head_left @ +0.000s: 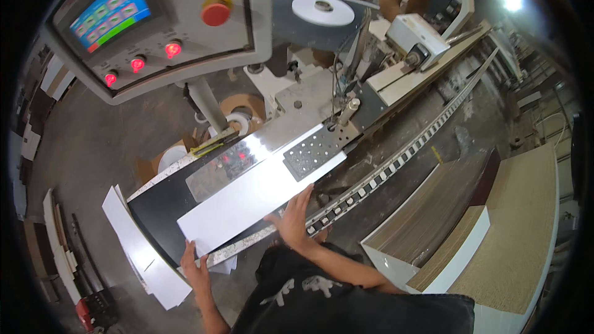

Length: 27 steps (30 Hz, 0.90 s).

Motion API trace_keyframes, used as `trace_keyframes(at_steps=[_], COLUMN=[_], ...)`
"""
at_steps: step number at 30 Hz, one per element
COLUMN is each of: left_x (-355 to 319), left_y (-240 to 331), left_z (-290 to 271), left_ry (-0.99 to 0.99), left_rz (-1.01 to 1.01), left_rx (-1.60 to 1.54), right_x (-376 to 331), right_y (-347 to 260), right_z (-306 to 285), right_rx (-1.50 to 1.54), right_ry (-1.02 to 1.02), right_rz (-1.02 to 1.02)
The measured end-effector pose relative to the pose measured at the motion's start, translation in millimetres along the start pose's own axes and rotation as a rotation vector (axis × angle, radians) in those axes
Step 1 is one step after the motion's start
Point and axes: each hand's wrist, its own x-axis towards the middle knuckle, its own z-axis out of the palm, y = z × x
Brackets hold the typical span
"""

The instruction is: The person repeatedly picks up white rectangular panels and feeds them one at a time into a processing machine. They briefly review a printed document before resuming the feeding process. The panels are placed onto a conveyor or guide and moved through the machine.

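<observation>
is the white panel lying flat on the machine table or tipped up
Lying flat: the white panel rests on the machine table, with both hands at its near end.

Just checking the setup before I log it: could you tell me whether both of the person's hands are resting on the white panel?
Yes, the left hand presses the near end of the white panel and the right hand lies on its right edge.

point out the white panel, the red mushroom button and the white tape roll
white panel point(257, 201), head view, middle of its top face
red mushroom button point(216, 13), head view, its cap
white tape roll point(306, 13), head view, its flat white ring
</observation>
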Motion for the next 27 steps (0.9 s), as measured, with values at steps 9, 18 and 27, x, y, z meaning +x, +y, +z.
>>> trace_keyframes(at_steps=[9,18,27], left_x=[13,36,65], left_y=[92,145,203], left_z=[50,117,147], left_ry=[0.040,0.062,-0.106], left_rz=[0.076,0.247,0.382], left_rx=[0.047,0.157,-0.078], right_x=[54,103,9], right_y=[64,137,38], right_z=[-59,-114,-69], right_rx=[0.059,0.196,1.639], right_ry=[-0.081,-0.089,-0.511], right_rz=[0.176,0.348,0.855])
